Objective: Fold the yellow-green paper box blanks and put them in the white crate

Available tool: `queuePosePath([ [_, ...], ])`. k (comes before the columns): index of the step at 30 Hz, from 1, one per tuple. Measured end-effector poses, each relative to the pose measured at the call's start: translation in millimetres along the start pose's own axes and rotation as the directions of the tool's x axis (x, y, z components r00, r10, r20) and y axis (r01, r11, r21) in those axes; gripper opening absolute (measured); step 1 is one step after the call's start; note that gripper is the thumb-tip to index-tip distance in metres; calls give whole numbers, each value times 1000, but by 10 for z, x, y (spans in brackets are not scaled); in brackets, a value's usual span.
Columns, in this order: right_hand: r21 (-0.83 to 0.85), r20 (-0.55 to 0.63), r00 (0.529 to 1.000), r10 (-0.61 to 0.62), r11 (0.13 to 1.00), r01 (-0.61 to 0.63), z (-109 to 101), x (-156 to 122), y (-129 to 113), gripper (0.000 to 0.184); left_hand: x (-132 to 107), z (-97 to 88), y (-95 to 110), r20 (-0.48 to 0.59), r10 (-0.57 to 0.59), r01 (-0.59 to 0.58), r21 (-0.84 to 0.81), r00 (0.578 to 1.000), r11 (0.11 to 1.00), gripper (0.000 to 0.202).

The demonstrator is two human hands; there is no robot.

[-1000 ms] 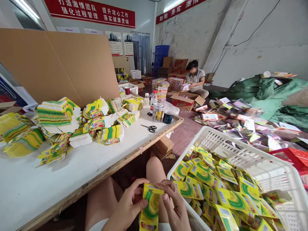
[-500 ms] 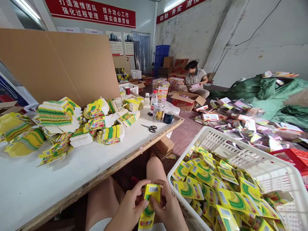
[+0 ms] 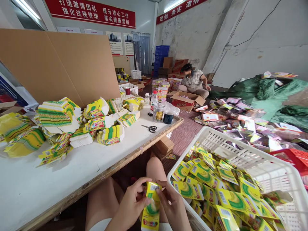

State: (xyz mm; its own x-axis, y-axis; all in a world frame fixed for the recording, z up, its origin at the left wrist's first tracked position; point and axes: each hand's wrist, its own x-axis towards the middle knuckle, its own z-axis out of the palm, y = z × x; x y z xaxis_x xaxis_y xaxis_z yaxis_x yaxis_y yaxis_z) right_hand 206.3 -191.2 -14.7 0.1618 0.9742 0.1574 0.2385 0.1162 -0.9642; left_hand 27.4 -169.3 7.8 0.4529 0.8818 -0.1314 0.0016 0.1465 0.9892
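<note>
A small yellow and green carton is held upright over my lap, its printed face with the barcode end at the top. My left hand grips its left side, thumb on the front face and fingers around the edge. My right hand pinches the upper right part near the barcode, its thumb across the top end. To the right of my knees, a white plastic basket holds many similar yellow cartons.
Stacks of flat yellow cartons lie on the white table, along with scissors, a glass jar and a dark mug. A co-worker sits behind an open box. Loose packs cover the floor at right.
My right thumb has moved up to the carton's top end, partly over the barcode. The carton has tilted slightly. The co-worker has leaned forward and lowered an arm.
</note>
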Motion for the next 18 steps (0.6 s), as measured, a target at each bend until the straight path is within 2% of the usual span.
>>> queuePosePath([
  [4,111,-49,998,36,993,-30,-41,14,178,36,71,166,3,-14,74,-73,56,997,996,45],
  [8,280,-81,991,102,957,-75,-77,-24,231,31,162,259,150,15,100,-101,90,995,991,38],
  [10,358,-152,974,170,928,-106,-118,-40,225,31,211,267,206,51,101,-105,102,994,989,40],
  [12,455,-306,918,253,886,-92,-209,-28,224,31,263,236,213,72,114,-121,108,991,987,47],
  [15,605,-534,759,373,795,35,-427,42,268,30,353,88,161,-5,150,-147,153,989,977,54],
  [16,641,-543,734,407,766,49,-492,67,298,28,386,9,145,-62,166,-152,179,984,972,52],
  [17,666,-526,729,437,745,34,-538,84,334,27,419,-82,138,-122,180,-153,201,976,967,50],
  [18,681,-485,745,458,732,-6,-556,92,372,28,451,-182,140,-177,190,-150,216,966,965,46],
])
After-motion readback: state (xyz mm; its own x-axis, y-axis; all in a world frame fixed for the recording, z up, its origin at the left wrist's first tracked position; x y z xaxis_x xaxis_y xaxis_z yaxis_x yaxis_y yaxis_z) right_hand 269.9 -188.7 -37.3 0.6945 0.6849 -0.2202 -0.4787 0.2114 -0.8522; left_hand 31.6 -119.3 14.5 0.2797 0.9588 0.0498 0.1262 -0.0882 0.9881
